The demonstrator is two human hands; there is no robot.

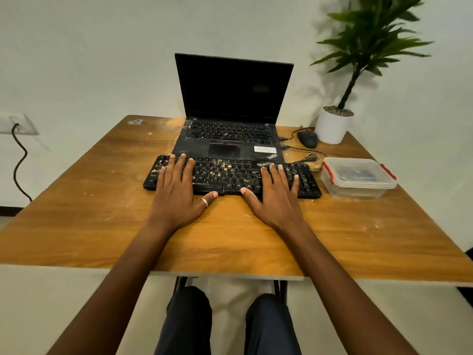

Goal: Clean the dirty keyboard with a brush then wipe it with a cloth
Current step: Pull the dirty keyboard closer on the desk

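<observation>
Both forearms are bare to the bottom of the picture, with no sleeves, watch or bracelet in sight. The left hand [176, 193] wears a plain pale metal ring [204, 202] on the thumb. The right hand [275, 196] carries no jewellery. The knees [190, 319] are covered by dark navy trousers.

Wood table [102, 221]: keyboard [230, 176], laptop [227, 142], mouse [308, 138], container [358, 178], plant pot [332, 129].

The wooden table [89, 201] lies bare left of the keyboard [230, 175] and along its near edge, while the open laptop [230, 119] walls off the back and 3 things crowd the right (lidded container [358, 178], mouse [308, 138], potted plant [332, 126]).
</observation>
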